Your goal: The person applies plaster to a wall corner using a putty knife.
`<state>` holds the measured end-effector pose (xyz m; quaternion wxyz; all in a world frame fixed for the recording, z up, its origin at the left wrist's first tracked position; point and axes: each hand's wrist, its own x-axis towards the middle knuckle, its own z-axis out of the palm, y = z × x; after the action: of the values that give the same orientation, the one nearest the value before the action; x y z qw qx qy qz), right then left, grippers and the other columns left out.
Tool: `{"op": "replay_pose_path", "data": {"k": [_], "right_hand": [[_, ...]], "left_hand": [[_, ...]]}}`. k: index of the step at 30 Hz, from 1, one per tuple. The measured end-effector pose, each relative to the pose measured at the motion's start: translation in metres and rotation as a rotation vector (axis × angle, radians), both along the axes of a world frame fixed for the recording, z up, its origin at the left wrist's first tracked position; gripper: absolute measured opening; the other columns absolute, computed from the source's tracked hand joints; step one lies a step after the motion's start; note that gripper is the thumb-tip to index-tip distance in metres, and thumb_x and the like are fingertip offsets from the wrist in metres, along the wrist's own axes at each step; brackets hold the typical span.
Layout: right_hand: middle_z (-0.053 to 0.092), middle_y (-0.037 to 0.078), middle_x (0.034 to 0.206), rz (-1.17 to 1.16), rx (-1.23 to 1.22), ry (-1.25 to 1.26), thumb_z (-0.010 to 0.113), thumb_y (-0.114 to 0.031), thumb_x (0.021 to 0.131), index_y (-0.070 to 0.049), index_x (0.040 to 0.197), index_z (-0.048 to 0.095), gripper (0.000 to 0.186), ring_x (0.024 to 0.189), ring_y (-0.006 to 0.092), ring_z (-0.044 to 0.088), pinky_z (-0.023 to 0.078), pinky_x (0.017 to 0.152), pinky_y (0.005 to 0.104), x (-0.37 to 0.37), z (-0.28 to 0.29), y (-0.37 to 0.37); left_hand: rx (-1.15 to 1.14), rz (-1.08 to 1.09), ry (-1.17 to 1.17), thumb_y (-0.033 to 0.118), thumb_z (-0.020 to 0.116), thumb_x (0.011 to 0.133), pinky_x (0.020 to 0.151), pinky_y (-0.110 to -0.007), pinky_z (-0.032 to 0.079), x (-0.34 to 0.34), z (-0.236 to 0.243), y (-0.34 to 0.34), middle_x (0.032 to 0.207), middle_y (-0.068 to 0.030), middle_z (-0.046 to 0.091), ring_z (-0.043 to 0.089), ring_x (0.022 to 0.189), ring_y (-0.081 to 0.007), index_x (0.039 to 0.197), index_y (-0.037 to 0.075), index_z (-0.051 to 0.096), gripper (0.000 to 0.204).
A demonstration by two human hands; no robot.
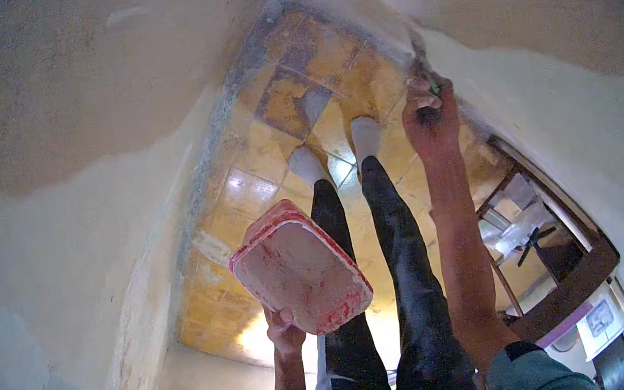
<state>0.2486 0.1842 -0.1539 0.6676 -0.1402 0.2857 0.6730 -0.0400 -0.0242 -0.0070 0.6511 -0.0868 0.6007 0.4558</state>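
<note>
The left hand [286, 329] grips the near-left edge of the red tub [281, 215], whose inside is coated with pale paste [301, 272], at near left; the right hand [429, 103] wraps a green-handled tool [433, 83] by the right wall [494, 67]. Light, even pressure at a low angle should work best, with the tub kept level and closer.

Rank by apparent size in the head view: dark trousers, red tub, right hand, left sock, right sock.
1. Dark trousers
2. Red tub, perhaps enlarged by nearness
3. Right hand
4. Left sock and right sock: too alike to rank
</note>
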Motion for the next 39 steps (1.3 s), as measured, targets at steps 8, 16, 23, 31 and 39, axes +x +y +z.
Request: {"op": "replay_pose_path", "data": {"k": [8,16,23,31,39], "right_hand": [[0.048,0.006,0.071,0.019,-0.205,-0.049,0.047,-0.011,0.084,0.012,0.118,0.035,0.043,0.053,0.0087,0.047,0.050,0.055,0.0192,0.016,-0.039,0.025],[0.047,0.006,0.072,0.016,0.085,-0.124,0.047,-0.016,0.085,0.007,0.120,0.038,0.043,0.052,0.0073,0.044,0.048,0.054,0.0195,-0.021,-0.011,-0.010],[0.047,0.006,0.068,0.002,-0.329,-0.244,0.046,-0.016,0.085,0.007,0.120,0.038,0.043,0.053,0.0067,0.043,0.046,0.053,0.0181,-0.012,-0.047,0.007],[0.047,0.003,0.065,0.117,-0.130,-0.246,0.045,-0.019,0.087,0.002,0.121,0.039,0.041,0.047,0.0057,0.041,0.045,0.051,0.0178,-0.028,-0.001,0.012],[0.045,0.001,0.063,0.499,-0.060,-0.534,0.038,-0.032,0.089,-0.002,0.120,0.041,0.044,0.042,0.0066,0.039,0.041,0.044,0.0213,-0.012,0.014,-0.022]], "left_hand": [[0.030,-0.034,0.016,0.028,0.065,0.068,0.095,-0.051,0.033,0.005,0.001,0.002,0.123,-0.0155,0.041,0.041,0.111,-0.0357,0.127,0.001,0.029,0.074],[-0.053,-0.035,0.007,0.025,0.068,0.060,0.095,-0.042,0.033,0.001,0.011,0.015,0.124,-0.0126,0.038,0.039,0.113,-0.0305,0.131,0.006,0.022,0.087],[-0.044,-0.025,-0.030,0.025,0.068,0.060,0.095,-0.042,0.034,0.008,0.010,0.019,0.124,-0.0135,0.038,0.039,0.114,-0.0310,0.131,0.006,0.021,0.088],[-0.014,0.020,-0.062,0.024,0.069,0.060,0.097,-0.044,0.032,-0.010,-0.007,-0.012,0.127,-0.0122,0.035,0.037,0.116,-0.0309,0.133,0.009,0.019,0.089],[-0.053,0.026,-0.076,0.024,0.069,0.062,0.097,-0.044,0.033,-0.002,0.000,-0.001,0.129,-0.0102,0.034,0.036,0.117,-0.0299,0.133,0.011,0.020,0.087]]}}
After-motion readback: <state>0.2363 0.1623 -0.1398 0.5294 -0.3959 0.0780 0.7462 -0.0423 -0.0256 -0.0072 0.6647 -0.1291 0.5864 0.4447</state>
